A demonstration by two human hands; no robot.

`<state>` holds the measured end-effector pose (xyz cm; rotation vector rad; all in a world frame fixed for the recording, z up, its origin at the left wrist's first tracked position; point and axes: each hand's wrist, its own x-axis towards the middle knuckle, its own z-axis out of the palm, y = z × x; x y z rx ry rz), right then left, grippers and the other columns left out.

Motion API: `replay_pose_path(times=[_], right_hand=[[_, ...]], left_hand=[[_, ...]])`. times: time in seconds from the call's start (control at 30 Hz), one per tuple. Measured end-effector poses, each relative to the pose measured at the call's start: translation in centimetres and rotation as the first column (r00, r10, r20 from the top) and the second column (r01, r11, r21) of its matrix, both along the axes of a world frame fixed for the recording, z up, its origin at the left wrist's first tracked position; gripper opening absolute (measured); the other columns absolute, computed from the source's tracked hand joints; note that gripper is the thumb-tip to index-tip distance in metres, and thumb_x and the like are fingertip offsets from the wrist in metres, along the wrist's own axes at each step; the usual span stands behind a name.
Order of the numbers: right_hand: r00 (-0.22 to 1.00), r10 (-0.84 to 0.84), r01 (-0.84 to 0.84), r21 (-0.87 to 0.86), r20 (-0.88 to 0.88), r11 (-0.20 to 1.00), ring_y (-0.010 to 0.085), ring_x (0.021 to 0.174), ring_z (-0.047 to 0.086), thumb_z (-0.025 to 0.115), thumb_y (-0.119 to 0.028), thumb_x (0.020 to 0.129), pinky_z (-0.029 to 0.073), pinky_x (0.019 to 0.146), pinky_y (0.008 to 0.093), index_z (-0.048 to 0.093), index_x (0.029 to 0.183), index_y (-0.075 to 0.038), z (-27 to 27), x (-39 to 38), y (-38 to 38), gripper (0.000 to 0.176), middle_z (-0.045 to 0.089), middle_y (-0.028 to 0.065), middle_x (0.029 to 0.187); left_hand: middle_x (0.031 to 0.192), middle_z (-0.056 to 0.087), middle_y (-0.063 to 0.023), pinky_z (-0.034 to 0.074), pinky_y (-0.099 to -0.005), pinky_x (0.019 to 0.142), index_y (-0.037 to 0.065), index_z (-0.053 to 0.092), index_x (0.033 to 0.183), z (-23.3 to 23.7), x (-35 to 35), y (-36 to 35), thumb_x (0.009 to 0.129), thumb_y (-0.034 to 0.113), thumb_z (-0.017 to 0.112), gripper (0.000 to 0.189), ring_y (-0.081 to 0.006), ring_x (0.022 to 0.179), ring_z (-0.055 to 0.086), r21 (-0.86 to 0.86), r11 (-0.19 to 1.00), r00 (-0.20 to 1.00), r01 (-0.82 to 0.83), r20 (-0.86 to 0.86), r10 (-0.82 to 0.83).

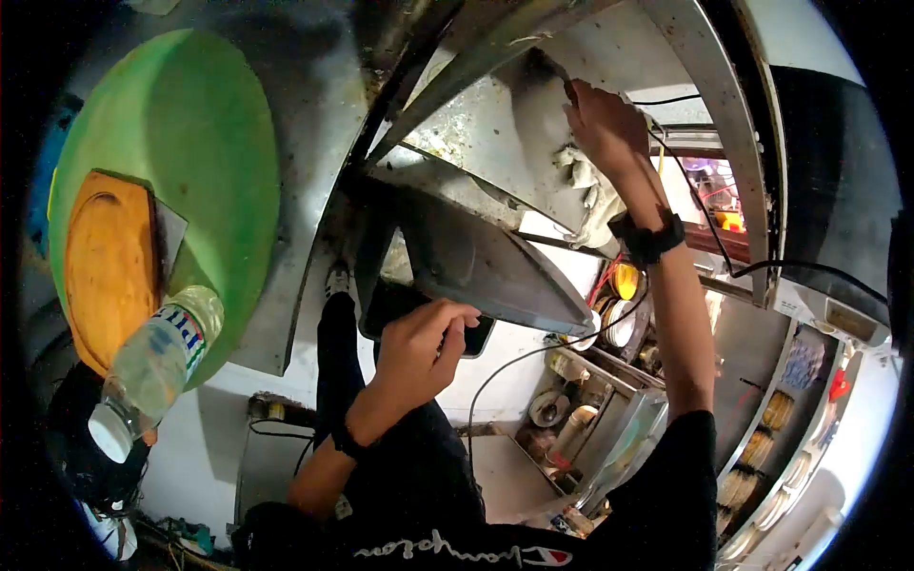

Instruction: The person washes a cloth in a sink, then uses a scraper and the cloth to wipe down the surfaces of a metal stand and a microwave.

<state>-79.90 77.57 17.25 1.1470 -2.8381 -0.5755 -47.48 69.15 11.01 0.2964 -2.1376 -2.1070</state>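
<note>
My right hand (609, 128) is raised against the stained metal panel (514, 114), its fingers closed round something dark and thin that I cannot make out. A crumpled pale cloth (595, 200) hangs just below that wrist. Lower down, my left hand (419, 352) has its fingers curled in, with nothing visible in them. It is in front of a grey plastic bin (505, 266), near the bin's lower edge. Both wrists carry dark bands.
At the left, a green basin (209, 143) bears a wooden board (109, 271) and a clear bottle (162, 362). A black cable (819, 268) runs across the right side. Shelves (762, 428) with stacked goods stand at the lower right. A metal edge (319, 247) borders the left counter.
</note>
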Motion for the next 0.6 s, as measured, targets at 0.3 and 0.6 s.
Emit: replay_pose_path(times=[0.3,0.6], right_hand=[[0.882,0.468,-0.469,0.017,0.056,0.883,0.0172,0.049,0.059,0.057,-0.007,0.081,0.046,0.041,0.0294,0.058,0.112,-0.003,2.4,15.2,-0.2,0.031,0.055,0.0074,0.071],[0.968,0.245,-0.241,0.071,-0.060,0.968,0.0303,0.054,0.061,0.057,-0.017,0.086,0.048,0.045,0.0378,0.056,0.094,-0.007,2.2,7.5,3.6,0.013,0.062,0.0124,0.070]], left_hand=[[0.085,0.067,-0.0109,0.052,-0.0312,0.063,0.002,0.061,0.096,-1.2,1.0,0.4,0.088,0.002,0.051,0.012,-0.0243,0.071,0.066,0.013,1.000,0.999,-0.029,0.037,0.028],[0.093,0.068,-0.0121,0.053,-0.0321,0.072,0.002,0.061,0.103,-0.9,1.5,0.3,0.091,0.003,0.050,0.017,-0.0242,0.083,0.067,0.036,0.998,0.997,0.055,0.047,-0.056]])
